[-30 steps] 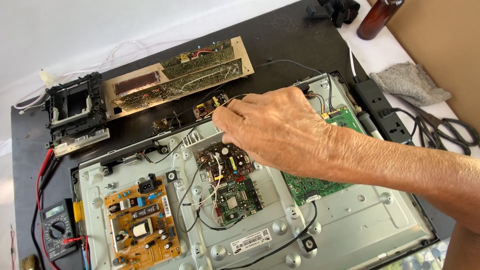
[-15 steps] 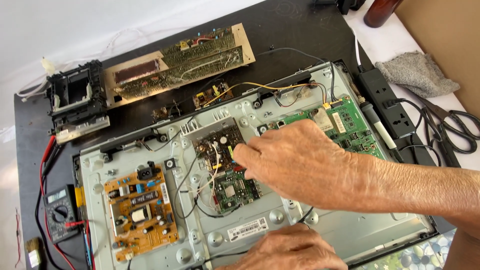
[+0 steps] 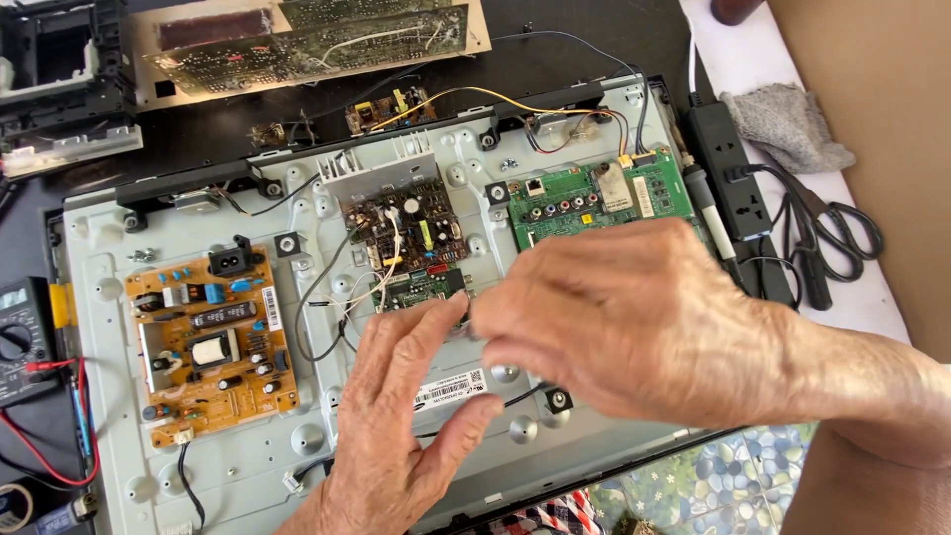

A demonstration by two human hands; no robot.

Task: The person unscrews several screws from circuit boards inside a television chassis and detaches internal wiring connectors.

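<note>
Right hand [image 3: 634, 317] and left hand [image 3: 416, 406] meet fingertip to fingertip over the small dark circuit board [image 3: 401, 223] mid-chassis, apparently pinching something there, though it is hidden. The board lies just beyond both hands, white wires [image 3: 381, 282] trailing toward them.

**Small board at mid-chassis**

The dark circuit board [image 3: 406, 233] lies flat on the grey metal chassis [image 3: 584, 446], between the orange board [image 3: 211, 342] and the green board [image 3: 594, 198]. White and yellow wires cross it. Its lower edge is hidden beneath both hands.
</note>
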